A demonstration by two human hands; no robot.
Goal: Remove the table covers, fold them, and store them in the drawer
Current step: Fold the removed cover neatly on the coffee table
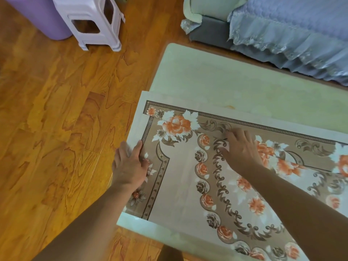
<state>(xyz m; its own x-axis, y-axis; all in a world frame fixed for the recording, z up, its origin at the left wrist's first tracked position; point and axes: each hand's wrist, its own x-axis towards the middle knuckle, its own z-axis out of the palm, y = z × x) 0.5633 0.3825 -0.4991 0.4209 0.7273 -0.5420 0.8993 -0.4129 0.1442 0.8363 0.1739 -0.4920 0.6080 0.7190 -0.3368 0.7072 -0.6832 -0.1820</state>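
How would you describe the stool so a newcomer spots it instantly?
Start from the pale green table and look across the wooden floor to the far left. The stool stands there beside a purple bin. It is the only white plastic thing, with cut-out openings in its sides.

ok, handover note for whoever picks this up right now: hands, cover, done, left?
Left hand: grips the left edge of the floral table cover, thumb on top, fingers under.
Right hand: flat on the cover near its far border, pressing it down.
Cover: lies on the pale green table, pulled toward the near side, so the far part of the tabletop is bare.
Done: cover looks shifted or part folded; I cannot tell which.
Left: finish folding, then store it. No drawer is in view.
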